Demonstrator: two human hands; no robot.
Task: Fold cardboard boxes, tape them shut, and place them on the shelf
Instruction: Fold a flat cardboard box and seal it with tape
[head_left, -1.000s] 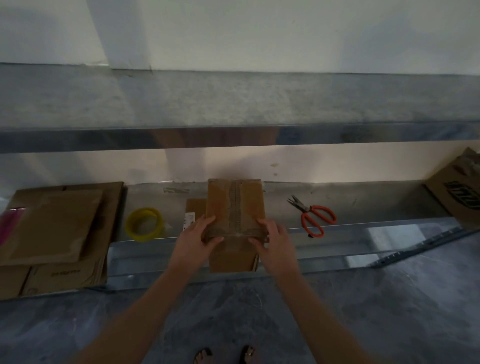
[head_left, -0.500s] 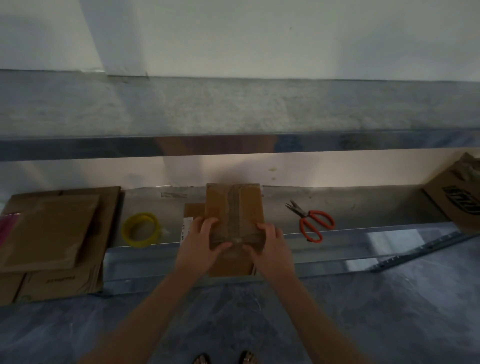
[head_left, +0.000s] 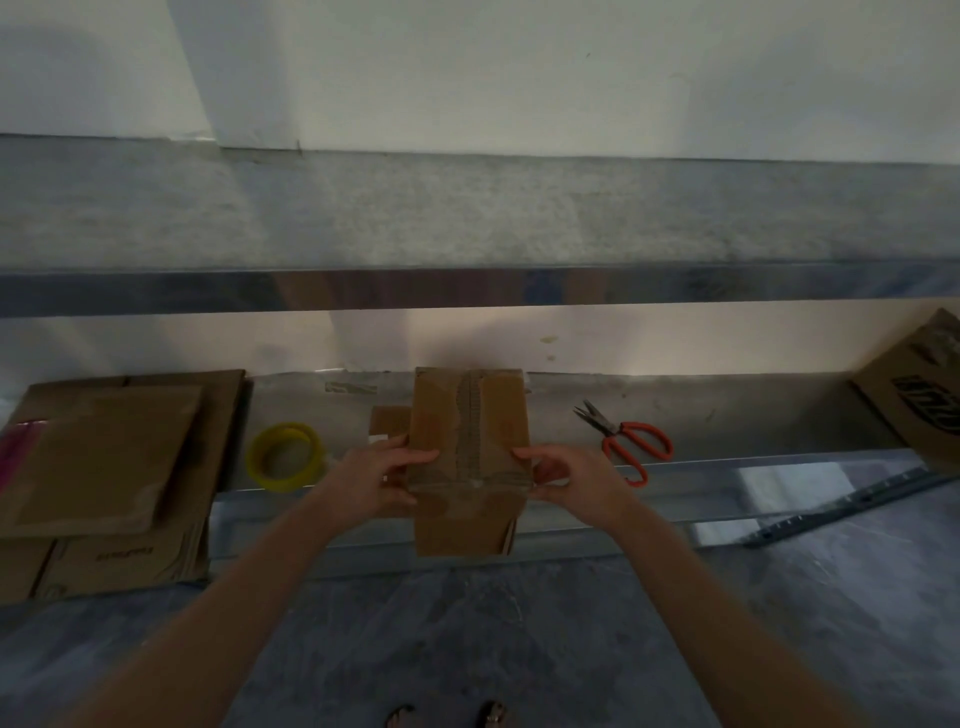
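Note:
A small brown cardboard box (head_left: 470, 415) with tape along its top seam stands on the lower metal shelf (head_left: 727, 467), its front hanging over the shelf's edge. My left hand (head_left: 376, 480) presses the box's left side, thumb on the top near the front edge. My right hand (head_left: 569, 480) holds the right side, fingertips at the front corner. A yellow tape roll (head_left: 284, 456) lies left of the box. Orange-handled scissors (head_left: 626, 441) lie to its right.
A stack of flattened cardboard (head_left: 104, 467) fills the shelf's left end. A larger printed box (head_left: 919, 395) sits at the far right. An upper shelf (head_left: 467, 218) runs across above. A small cardboard piece (head_left: 388, 421) lies behind the box's left side. My feet show on the grey floor.
Both hands have slid from the box's top front outward to its sides. The box stays in the same spot on the shelf.

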